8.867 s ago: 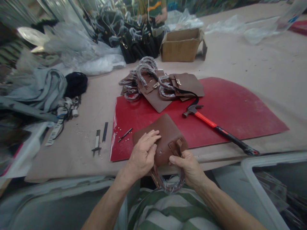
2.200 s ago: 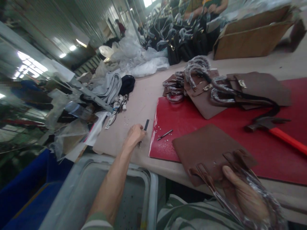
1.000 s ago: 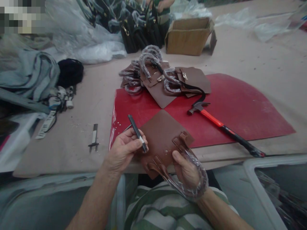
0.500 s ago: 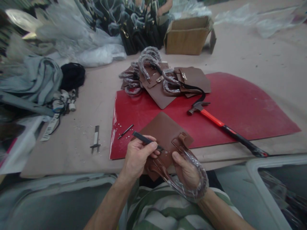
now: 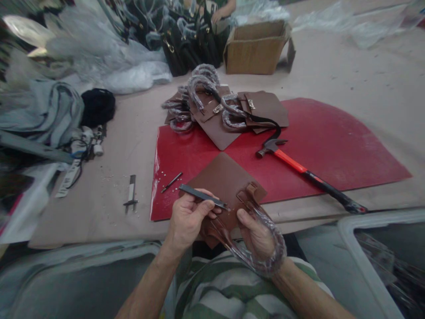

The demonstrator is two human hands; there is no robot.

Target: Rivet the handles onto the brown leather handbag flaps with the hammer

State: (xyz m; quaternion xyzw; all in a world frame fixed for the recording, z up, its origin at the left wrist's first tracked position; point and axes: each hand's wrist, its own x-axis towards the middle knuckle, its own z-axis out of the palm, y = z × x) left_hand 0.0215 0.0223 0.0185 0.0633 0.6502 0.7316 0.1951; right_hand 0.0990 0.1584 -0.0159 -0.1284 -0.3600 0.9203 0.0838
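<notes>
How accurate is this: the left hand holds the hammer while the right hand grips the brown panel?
No: in the head view the left hand holds a slim dark tool, not the hammer, which lies partly on the red mat. The right hand grips the brown panel.

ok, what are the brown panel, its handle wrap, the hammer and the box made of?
Brown panel: smooth, low-sheen leather or imitation, can't tell which.
Handle wrap: likely clear plastic film, crinkled and glossy.
Hammer: dark head, probably metal; orange and black handle, perhaps plastic or rubber-coated.
Box: looks like cardboard; matte brown, with a bent flap.
</notes>
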